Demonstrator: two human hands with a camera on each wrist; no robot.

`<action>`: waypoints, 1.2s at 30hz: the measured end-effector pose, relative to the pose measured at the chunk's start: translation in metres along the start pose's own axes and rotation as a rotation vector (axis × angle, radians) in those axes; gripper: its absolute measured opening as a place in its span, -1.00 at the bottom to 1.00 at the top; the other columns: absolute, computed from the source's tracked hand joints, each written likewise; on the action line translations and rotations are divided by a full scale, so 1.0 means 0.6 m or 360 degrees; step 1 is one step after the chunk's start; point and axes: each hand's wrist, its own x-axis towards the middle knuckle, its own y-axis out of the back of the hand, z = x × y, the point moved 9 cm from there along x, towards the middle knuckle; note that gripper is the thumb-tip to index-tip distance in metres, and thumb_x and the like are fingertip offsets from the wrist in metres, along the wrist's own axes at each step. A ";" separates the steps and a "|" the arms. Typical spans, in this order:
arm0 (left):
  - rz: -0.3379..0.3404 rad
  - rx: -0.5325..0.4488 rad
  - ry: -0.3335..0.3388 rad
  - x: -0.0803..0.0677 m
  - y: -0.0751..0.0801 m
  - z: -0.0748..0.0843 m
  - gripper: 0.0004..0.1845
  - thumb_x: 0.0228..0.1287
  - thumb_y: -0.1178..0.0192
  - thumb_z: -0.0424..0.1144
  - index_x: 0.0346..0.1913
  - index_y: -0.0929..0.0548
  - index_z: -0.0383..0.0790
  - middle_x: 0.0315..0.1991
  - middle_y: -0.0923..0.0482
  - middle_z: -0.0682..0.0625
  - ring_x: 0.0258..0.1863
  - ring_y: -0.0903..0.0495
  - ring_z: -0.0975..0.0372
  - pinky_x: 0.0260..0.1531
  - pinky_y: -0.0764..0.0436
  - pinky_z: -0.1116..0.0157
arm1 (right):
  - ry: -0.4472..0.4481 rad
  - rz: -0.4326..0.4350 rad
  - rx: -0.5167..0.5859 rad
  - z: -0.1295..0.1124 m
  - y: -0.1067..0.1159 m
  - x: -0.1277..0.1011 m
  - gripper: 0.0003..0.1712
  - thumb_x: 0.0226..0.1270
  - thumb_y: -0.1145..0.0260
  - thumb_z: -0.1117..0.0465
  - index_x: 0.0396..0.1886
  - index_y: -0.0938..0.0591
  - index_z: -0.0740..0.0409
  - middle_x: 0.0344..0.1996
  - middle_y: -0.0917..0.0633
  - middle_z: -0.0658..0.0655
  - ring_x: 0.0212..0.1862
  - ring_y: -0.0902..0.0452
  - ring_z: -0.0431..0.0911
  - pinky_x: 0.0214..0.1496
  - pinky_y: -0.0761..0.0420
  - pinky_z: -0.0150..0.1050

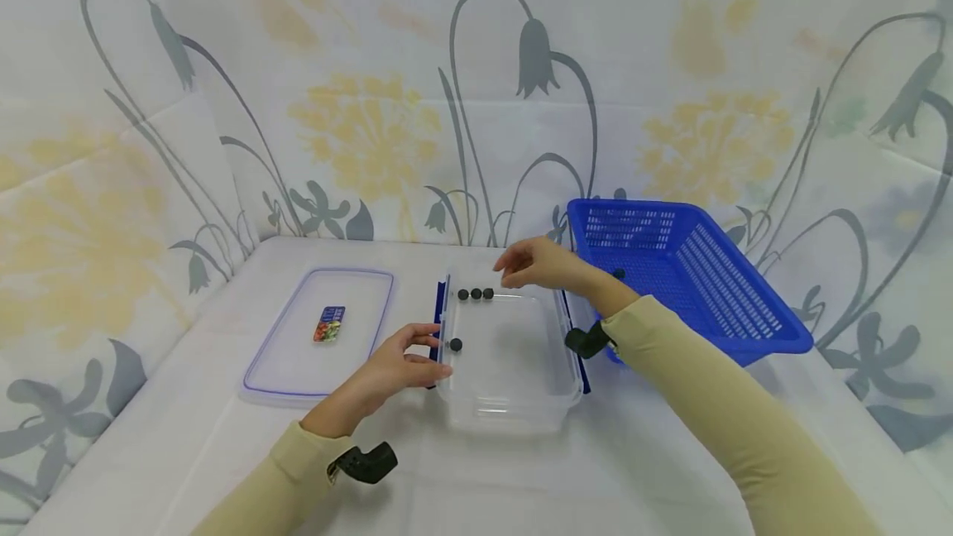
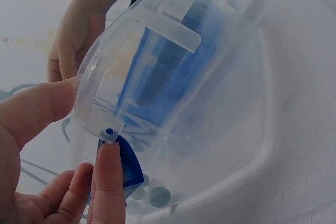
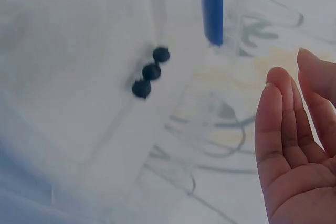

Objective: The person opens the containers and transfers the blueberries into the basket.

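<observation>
A clear plastic food container (image 1: 514, 413) with dark blue side latches stands on the table. Three blueberries (image 1: 476, 294) sit in a row at its far left corner, and a single blueberry (image 1: 456, 345) lies nearer, by the left wall. My left hand (image 1: 398, 364) holds the container's left side, thumb on the rim and fingers at the blue latch (image 2: 131, 166). Above the far edge hovers my right hand (image 1: 542, 263), its fingers loosely bent; the right wrist view shows nothing between the fingertips (image 3: 270, 98).
To the right is a blue plastic basket (image 1: 733, 271) with slotted walls; another blueberry (image 1: 619, 274) shows inside it near my right wrist. A clear lid (image 1: 298, 366) with a purple-blue seal and a printed label (image 1: 329, 325) lies flat on the left. Patterned cloth hangs behind the table.
</observation>
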 end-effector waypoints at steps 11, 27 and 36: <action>-0.0042 -0.0003 -0.0023 0.001 -0.002 0.004 -0.26 0.11 -0.34 -0.30 0.33 -0.22 -0.29 0.12 -0.27 -0.17 -0.17 -0.53 0.16 -0.13 -0.60 0.20 | 0.0014 -0.0151 -0.0051 0.000 -0.112 0.053 -0.72 0.09 -0.39 0.35 -0.15 -0.64 0.29 -0.43 -0.62 0.04 -0.34 -0.50 -0.13 -0.24 -0.54 -0.35; -0.0040 -0.0014 -0.0006 0.003 0.000 0.000 -0.26 0.09 -0.35 -0.32 0.32 -0.24 -0.29 0.10 -0.28 -0.18 -0.16 -0.53 0.16 -0.12 -0.59 0.19 | -0.0055 -0.0450 -0.0386 0.038 -0.191 0.071 -0.69 -0.04 -0.47 0.37 -0.22 -0.67 0.16 -0.42 -0.63 -0.01 -0.33 -0.51 -0.17 -0.26 -0.55 -0.35; -0.0020 -0.0026 -0.0006 0.006 0.001 -0.001 -0.28 0.08 -0.35 -0.34 0.30 -0.26 -0.29 0.07 -0.30 -0.17 -0.18 -0.54 0.16 -0.14 -0.60 0.19 | 0.0029 -0.0567 -0.0477 0.021 -0.211 0.064 -0.78 -0.02 -0.44 0.39 -0.30 -0.67 0.19 -0.47 -0.63 0.00 -0.41 -0.51 -0.19 -0.35 -0.54 -0.39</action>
